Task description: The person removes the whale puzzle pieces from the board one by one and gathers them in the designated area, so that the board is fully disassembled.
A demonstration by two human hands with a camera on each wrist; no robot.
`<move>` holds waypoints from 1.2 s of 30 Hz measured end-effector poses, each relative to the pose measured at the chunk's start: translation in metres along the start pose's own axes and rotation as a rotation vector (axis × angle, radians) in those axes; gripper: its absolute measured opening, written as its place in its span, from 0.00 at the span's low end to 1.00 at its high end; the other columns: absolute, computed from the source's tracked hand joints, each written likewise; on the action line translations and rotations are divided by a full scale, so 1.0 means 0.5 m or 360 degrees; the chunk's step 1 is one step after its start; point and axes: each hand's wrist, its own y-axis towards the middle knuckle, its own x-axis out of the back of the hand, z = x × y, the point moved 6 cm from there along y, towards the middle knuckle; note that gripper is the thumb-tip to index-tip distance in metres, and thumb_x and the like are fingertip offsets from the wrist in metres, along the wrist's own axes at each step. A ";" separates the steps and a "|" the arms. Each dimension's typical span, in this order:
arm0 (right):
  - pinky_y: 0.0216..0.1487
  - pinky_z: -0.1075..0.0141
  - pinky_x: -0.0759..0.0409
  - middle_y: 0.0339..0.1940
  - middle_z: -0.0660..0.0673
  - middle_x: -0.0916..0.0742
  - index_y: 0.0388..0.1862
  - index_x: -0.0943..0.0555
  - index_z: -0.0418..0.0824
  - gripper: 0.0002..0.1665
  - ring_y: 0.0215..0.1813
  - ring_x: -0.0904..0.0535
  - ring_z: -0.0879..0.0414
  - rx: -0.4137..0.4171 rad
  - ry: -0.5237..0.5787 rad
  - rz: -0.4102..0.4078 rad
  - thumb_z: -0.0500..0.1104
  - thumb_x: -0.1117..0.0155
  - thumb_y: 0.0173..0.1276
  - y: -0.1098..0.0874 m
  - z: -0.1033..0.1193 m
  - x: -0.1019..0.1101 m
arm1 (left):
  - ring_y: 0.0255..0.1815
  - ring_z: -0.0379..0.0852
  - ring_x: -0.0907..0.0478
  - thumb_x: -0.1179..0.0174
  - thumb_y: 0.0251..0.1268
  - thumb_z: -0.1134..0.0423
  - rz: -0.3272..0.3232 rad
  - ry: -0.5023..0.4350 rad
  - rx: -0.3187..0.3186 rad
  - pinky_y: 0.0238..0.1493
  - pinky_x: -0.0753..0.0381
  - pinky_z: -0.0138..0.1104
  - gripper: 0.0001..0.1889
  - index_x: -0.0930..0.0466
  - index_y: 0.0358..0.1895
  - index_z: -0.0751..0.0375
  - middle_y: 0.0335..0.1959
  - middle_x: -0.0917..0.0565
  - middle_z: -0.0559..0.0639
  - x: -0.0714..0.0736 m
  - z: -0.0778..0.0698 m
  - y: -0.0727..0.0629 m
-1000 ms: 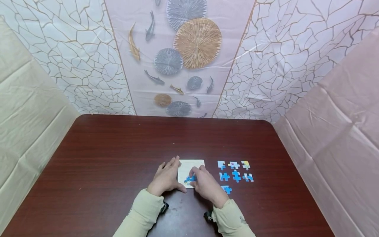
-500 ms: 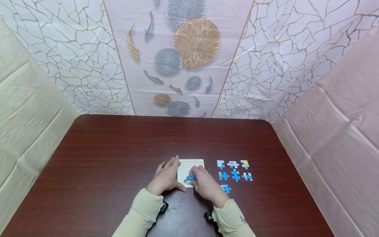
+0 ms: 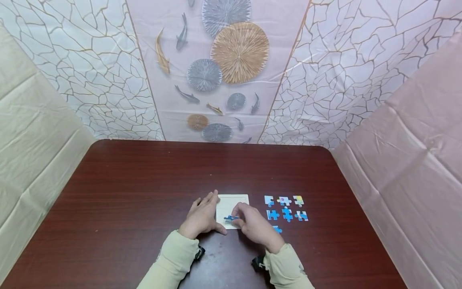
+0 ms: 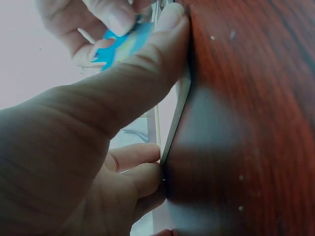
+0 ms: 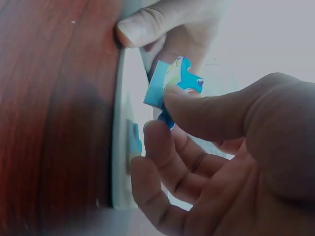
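Note:
In the head view a pale, shallow puzzle tray (image 3: 232,199) lies on the table between the two hands. My left hand (image 3: 202,216) spreads along its left side, with the thumb by the near edge. My right hand (image 3: 254,224) pinches a blue jigsaw piece (image 3: 230,218) between thumb and fingers, over the tray's near part. Seen from the right wrist, this jigsaw piece (image 5: 158,86) is tilted up, clear of the tray, and shows blue, pale green and white. Lower on the tray, a small blue patch (image 5: 135,140) looks like another piece, partly hidden by fingers.
Several loose jigsaw pieces (image 3: 287,214) lie in rough rows right of the tray. The nearest loose piece (image 3: 277,229) is partly covered by the right hand. Beyond the far edge of the dark red table (image 3: 211,160) hangs a patterned cloth (image 3: 220,112).
My right hand has shifted slightly right and turned, tipping the pinched jigsaw piece from flatter to nearly edge-on. The left hand and tray hold their place.

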 end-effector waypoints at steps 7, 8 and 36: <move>0.32 0.67 0.24 0.30 0.54 0.21 0.38 0.23 0.47 0.06 0.29 0.25 0.58 -0.0021 0.0158 -0.0087 0.37 0.35 0.68 -0.021 0.010 0.037 | 0.77 0.51 0.48 0.20 0.30 0.41 -0.0013 -0.0027 0.0010 0.72 0.50 0.53 0.70 0.53 0.76 0.71 0.69 0.30 0.51 0.001 0.001 0.001; 0.31 0.67 0.24 0.30 0.53 0.22 0.38 0.23 0.47 0.06 0.29 0.26 0.58 -0.0025 0.0171 -0.0103 0.38 0.35 0.68 -0.026 0.010 0.044 | 0.77 0.51 0.48 0.20 0.30 0.41 -0.0012 -0.0024 0.0013 0.72 0.50 0.52 0.70 0.53 0.76 0.70 0.69 0.30 0.50 0.001 0.002 0.001; 0.32 0.64 0.25 0.27 0.44 0.20 0.51 0.22 0.40 0.11 0.32 0.22 0.53 -0.0666 0.0156 -0.0430 0.44 0.44 0.75 -0.183 -0.135 0.200 | 0.77 0.51 0.50 0.20 0.32 0.42 0.0009 -0.0048 0.0022 0.73 0.51 0.52 0.69 0.54 0.77 0.69 0.72 0.33 0.51 -0.006 0.002 0.003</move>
